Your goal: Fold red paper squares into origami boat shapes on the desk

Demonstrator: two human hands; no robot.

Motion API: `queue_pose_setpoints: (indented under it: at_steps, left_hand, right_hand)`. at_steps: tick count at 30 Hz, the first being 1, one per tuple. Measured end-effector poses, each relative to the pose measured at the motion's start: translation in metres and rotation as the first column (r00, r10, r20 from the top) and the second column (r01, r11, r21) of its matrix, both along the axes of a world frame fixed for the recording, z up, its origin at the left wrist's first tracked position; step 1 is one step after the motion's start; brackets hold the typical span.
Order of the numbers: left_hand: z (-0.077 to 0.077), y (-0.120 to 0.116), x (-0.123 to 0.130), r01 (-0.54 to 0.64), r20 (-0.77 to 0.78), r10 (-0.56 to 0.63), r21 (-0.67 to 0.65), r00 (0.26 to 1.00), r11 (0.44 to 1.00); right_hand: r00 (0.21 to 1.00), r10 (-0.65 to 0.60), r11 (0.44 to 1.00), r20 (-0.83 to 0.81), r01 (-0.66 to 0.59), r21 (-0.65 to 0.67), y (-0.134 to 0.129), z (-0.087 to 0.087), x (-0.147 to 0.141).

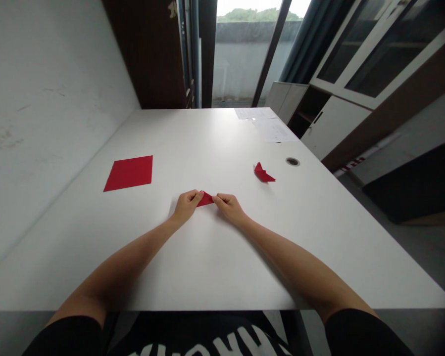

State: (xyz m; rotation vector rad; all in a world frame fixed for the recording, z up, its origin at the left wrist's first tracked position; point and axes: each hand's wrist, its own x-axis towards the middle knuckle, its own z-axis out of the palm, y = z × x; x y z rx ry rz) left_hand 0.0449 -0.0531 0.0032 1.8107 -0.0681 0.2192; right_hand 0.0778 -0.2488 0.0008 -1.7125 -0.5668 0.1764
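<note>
At the near edge of a white desk [96, 237], in the head view, both bare arms angle inward from the lower corners and bring the hands together near the middle of the desk. The left hand [186, 206] and the right hand [229, 207] are both closed in a fingertip pinch, knuckles up, on a small folded red paper [206, 199], one hand at each end. The fingers cover part of the paper, and whether it touches the desk or is raised slightly cannot be told. Holding it from opposite ends appears to keep the folded layers steady and in line.

Well left of the hands, a flat square red paper [128, 173] lies slightly turned, apparently placed within easy reach. To the right, a second folded red paper [264, 173], with pointed corners, rests apart from the hands, seemingly set aside to leave room in front of the person. Farther back lie white printed sheets [270, 127], near a round cable hole [292, 161] in the desk. A white wall [51, 123] runs along the left side of the desk, a cabinet [335, 123] stands at the right, and a glass door [240, 59] is straight ahead.
</note>
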Motion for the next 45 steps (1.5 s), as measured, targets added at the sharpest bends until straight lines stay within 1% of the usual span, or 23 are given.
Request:
queue_pose_setpoints:
  at_steps: [3, 6, 9, 12, 14, 16, 17, 19, 21, 23, 25, 28, 32, 34, 40, 43, 45]
  left_hand:
    - [-0.001, 0.001, 0.001, -0.005, -0.023, 0.004, -0.022, 1.0, 1.0]
    - [-0.001, 0.001, 0.001, 0.005, -0.067, -0.011, -0.078, 0.998, 0.997]
    - [0.0, 0.001, 0.0, 0.037, -0.135, -0.058, -0.152, 0.989, 0.988]
    - [0.002, 0.001, -0.001, 0.094, -0.179, -0.135, -0.22, 0.975, 0.971]
    - [0.003, 0.001, -0.001, 0.112, -0.176, -0.163, -0.267, 0.971, 0.957]
    - [0.004, 0.001, -0.001, 0.115, -0.172, -0.175, -0.31, 0.969, 0.944]
    - [0.003, 0.0, -0.001, 0.117, -0.172, -0.18, -0.326, 0.968, 0.938]
    - [0.003, 0.001, -0.001, 0.132, -0.171, -0.201, -0.346, 0.965, 0.929]
    - [0.002, 0.001, -0.001, 0.151, -0.158, -0.218, -0.352, 0.963, 0.924]
    - [0.002, 0.001, -0.001, 0.154, -0.152, -0.219, -0.353, 0.964, 0.923]
    - [0.002, 0.001, -0.001, 0.143, -0.159, -0.209, -0.349, 0.965, 0.926]
    - [0.002, 0.001, 0.0, 0.111, -0.164, -0.174, -0.336, 0.971, 0.935]
    - [0.0, 0.002, 0.002, 0.04, -0.137, -0.081, -0.276, 0.987, 0.96]
    - [-0.001, 0.002, 0.003, 0.022, -0.129, -0.057, -0.263, 0.99, 0.965]
    - [-0.002, 0.003, 0.004, -0.02, -0.14, -0.022, -0.296, 0.99, 0.955]
    - [-0.003, 0.003, 0.005, -0.017, -0.14, -0.027, -0.309, 0.99, 0.951]
    - [-0.004, 0.003, 0.006, -0.034, -0.138, -0.011, -0.316, 0.99, 0.948]
  right_hand:
    - [0.999, -0.026, 0.999, -0.028, 0.026, 0.022, 0.0, 0.0, 0.001]
    - [0.999, -0.021, 1.0, -0.026, 0.021, 0.013, 0.0, 0.001, 0.001]
    - [0.997, -0.064, 0.998, -0.033, 0.065, 0.022, 0.0, 0.002, 0.003]
    - [0.993, -0.108, 0.992, -0.051, 0.111, 0.062, -0.001, 0.003, 0.005]
    - [0.996, -0.073, 0.989, -0.045, 0.078, 0.125, -0.001, 0.003, 0.006]
    - [0.999, 0.007, 0.982, -0.04, 0.001, 0.188, -0.001, 0.004, 0.005]
    - [0.998, 0.047, 0.979, -0.04, -0.038, 0.199, -0.001, 0.004, 0.005]
    - [0.995, 0.098, 0.984, -0.035, -0.091, 0.152, 0.0, 0.005, 0.001]
    - [0.994, 0.108, 0.993, -0.011, -0.107, 0.05, 0.001, 0.005, -0.003]
    - [0.996, 0.087, 0.996, 0.015, -0.086, -0.036, 0.002, 0.006, -0.006]
    - [0.998, 0.061, 0.995, 0.02, -0.059, -0.076, 0.002, 0.006, -0.007]
    - [0.999, 0.033, 0.996, 0.031, -0.03, -0.089, 0.002, 0.005, -0.006]
    - [0.997, 0.031, 0.991, 0.07, -0.021, -0.13, 0.0, 0.003, -0.002]
    - [0.997, 0.027, 0.989, 0.078, -0.015, -0.15, 0.0, 0.001, -0.001]
    - [0.994, -0.028, 0.986, 0.108, 0.045, -0.163, 0.0, 0.001, 0.0]
    - [0.989, -0.011, 0.984, 0.146, 0.036, -0.174, -0.001, 0.005, 0.0]
    - [0.986, 0.009, 0.983, 0.169, 0.023, -0.183, -0.001, 0.006, 0.0]
